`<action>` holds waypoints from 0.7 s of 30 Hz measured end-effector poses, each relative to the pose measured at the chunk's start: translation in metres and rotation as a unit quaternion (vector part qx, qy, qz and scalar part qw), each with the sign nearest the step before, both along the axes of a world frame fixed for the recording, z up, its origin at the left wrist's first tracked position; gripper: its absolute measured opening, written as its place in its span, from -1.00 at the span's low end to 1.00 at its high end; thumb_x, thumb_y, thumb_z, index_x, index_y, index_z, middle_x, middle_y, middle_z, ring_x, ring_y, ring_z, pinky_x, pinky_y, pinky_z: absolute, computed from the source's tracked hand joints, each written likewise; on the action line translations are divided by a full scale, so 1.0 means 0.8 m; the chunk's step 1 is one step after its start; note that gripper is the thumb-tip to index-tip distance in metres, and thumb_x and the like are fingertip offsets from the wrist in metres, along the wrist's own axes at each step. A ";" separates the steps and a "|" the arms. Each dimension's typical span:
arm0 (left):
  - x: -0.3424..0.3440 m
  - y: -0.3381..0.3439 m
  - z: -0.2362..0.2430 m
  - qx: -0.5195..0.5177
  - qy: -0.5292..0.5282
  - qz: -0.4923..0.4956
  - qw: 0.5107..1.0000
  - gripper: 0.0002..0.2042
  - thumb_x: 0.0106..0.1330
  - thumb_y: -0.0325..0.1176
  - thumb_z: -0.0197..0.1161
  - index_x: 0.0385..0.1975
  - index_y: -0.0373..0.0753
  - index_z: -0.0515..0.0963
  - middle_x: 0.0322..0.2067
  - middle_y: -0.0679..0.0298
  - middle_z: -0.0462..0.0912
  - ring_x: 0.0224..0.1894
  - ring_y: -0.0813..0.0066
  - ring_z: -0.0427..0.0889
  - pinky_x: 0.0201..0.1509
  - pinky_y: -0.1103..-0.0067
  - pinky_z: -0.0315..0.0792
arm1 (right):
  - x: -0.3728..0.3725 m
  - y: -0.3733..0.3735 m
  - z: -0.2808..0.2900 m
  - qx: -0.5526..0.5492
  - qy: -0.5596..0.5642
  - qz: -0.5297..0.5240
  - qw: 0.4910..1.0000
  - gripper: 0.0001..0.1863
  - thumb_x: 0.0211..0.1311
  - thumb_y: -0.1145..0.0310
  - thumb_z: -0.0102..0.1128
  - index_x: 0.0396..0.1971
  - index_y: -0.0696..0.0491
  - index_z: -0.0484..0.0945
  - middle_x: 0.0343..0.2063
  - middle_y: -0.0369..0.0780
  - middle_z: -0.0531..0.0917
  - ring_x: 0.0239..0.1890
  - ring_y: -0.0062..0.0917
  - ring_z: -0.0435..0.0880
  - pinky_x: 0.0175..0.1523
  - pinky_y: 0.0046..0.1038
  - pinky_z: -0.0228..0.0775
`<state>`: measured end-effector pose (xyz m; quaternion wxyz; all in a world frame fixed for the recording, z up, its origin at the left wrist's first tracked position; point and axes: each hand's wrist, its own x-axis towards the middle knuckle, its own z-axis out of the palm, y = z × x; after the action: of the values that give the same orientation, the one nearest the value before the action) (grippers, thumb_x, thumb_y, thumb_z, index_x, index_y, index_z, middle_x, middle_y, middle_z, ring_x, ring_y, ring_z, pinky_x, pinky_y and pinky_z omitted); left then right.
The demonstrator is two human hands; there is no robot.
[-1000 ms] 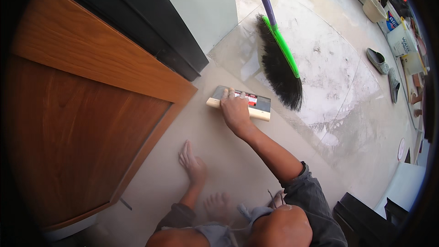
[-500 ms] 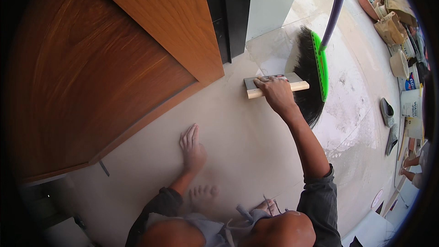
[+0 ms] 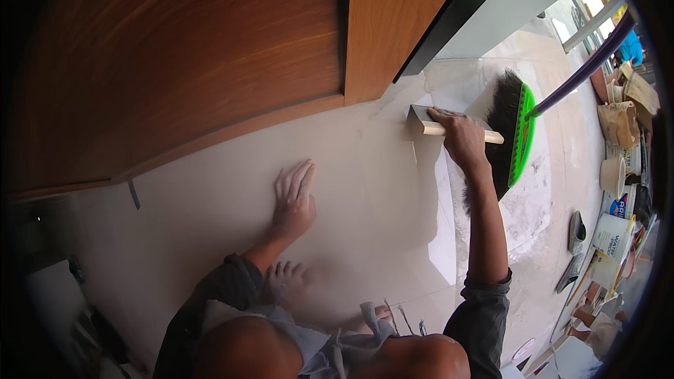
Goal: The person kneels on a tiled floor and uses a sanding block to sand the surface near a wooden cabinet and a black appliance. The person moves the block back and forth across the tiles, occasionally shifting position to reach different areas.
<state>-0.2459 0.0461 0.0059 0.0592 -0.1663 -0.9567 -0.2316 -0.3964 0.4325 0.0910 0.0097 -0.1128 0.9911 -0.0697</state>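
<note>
right hand (image 3: 460, 137) is gripping a float (image 3: 449, 126), a flat tool w/ a pale wooden handle. fingers (image 3: 442, 114) are curling over the handle, clenched round it, knuckles up. the float is lying flat on the floor (image 3: 365, 189), by the foot of the wood cabinet (image 3: 393, 21) and its dark edge strip. its long axis is running roughly left-right across the view, tilting a bit down toward the right; the handle end is poking out past the hand on the right, the grey blade showing on the left.

left hand (image 3: 293, 200) is lying palm down on the floor, fingers spread and straight, released, holding nothing. it's propping the body. it's sitting well apart from the float, down-left of it, so the right hand is the one on the tool, arm stretched almost full out.

just behind the float, on its far right side, a broom (image 3: 511, 126) is standing w/ dark bristles, a green head and a purple stick leaning up to the top right. bristles look to be touching or nearly touching the handle end; can't tell which.

floor under the float is smooth and pale; right of it the surface is looking rougher and blotchy. person's bare foot (image 3: 288, 277) is tucked near the left forearm. far right edge: tubs, bags and a pair of shoes, too small to sort.
</note>
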 end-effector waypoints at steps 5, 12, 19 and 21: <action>0.013 -0.009 -0.008 -0.023 -0.007 0.017 1.000 -0.29 0.24 -0.66 0.16 0.51 -0.41 0.36 0.49 0.02 0.44 0.55 0.02 0.39 0.63 -0.11 0.17 | 0.033 -0.021 0.016 0.060 -0.122 0.010 0.991 -0.35 0.26 0.66 0.15 0.25 -0.27 0.80 -0.10 -0.13 0.87 -0.11 -0.11 0.86 0.01 -0.06 0.69; 0.005 -0.003 -0.006 -0.003 0.009 0.009 1.000 -0.30 0.25 -0.67 0.14 0.50 -0.40 0.37 0.48 0.03 0.44 0.55 0.00 0.39 0.65 -0.09 0.16 | 0.019 -0.033 -0.004 0.044 -0.045 -0.058 0.996 -0.41 0.30 0.60 0.16 0.27 -0.19 0.76 -0.06 -0.11 0.86 -0.16 -0.14 0.88 -0.05 -0.10 0.71; 0.000 0.006 -0.003 0.000 0.002 0.016 1.000 -0.31 0.28 -0.66 0.12 0.52 -0.39 0.36 0.49 0.04 0.44 0.57 0.08 0.38 0.67 -0.08 0.14 | 0.193 -0.241 -0.045 0.120 -0.030 0.026 0.992 -0.45 0.38 0.49 0.25 0.32 0.44 0.54 0.28 0.24 0.66 0.09 0.09 0.82 0.05 -0.15 0.80; 0.006 0.000 -0.001 0.000 -0.001 0.011 1.000 -0.31 0.29 -0.66 0.12 0.52 -0.39 0.36 0.49 0.03 0.44 0.57 0.07 0.38 0.67 -0.08 0.12 | 0.156 -0.244 -0.040 0.072 0.000 -0.034 0.997 -0.45 0.38 0.48 0.25 0.34 0.36 0.56 0.23 0.21 0.70 0.01 0.03 0.87 -0.02 -0.16 0.80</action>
<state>-0.2410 0.0463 0.0054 0.0612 -0.1552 -0.9586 -0.2308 -0.2718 0.2372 0.0587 0.0152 -0.0776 0.9969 0.0011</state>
